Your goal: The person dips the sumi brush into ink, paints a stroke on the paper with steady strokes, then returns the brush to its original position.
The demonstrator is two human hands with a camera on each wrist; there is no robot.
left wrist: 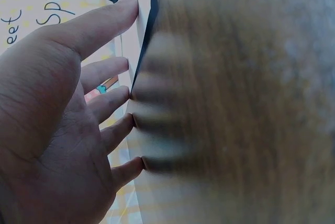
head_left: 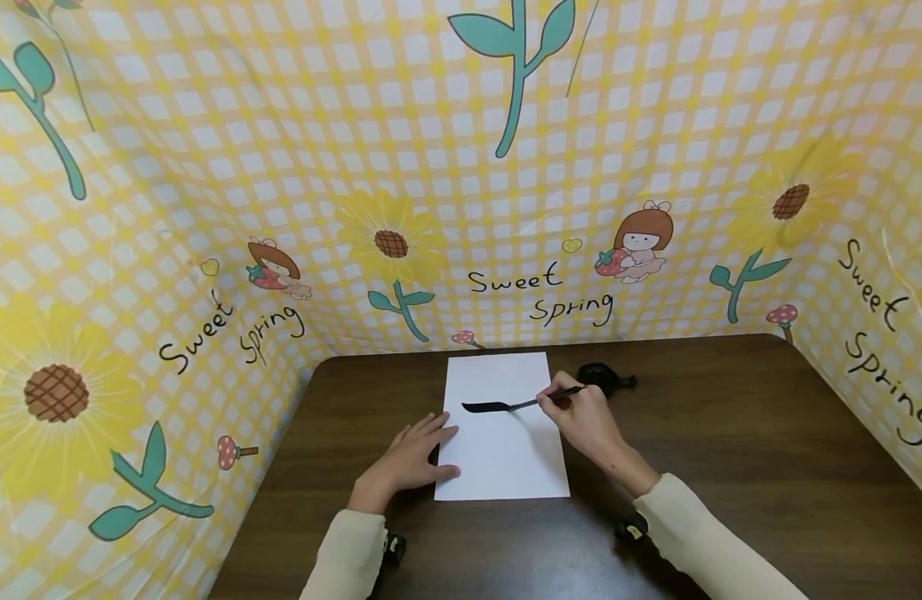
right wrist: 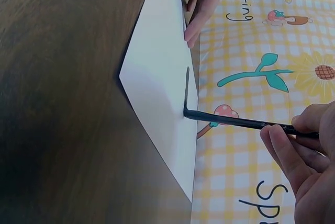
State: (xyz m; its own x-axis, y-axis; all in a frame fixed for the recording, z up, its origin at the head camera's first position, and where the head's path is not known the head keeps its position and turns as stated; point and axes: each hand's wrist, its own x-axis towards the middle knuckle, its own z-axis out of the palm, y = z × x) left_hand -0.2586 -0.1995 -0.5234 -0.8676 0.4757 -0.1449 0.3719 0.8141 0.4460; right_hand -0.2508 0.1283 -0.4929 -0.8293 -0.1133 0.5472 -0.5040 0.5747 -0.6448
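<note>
A white sheet of paper (head_left: 498, 467) lies on the brown table, with one thick black stroke (head_left: 483, 407) running across its upper half. My right hand (head_left: 584, 417) pinches a thin dark brush (head_left: 527, 403) between thumb and fingers. The brush (right wrist: 225, 120) slants down, and its tip touches the paper at the stroke's right end. On the paper's left edge my left hand (head_left: 410, 458) rests with fingers spread, thumb and fingertips on the sheet. The left wrist view shows this hand (left wrist: 68, 98) from the palm side, holding nothing.
A black rounded object with a short projection (head_left: 603, 377) stands behind my right hand; its kind is unclear. The wooden table (head_left: 731, 450) meets a yellow checked cloth (head_left: 506, 208) printed with flowers at the back and both sides.
</note>
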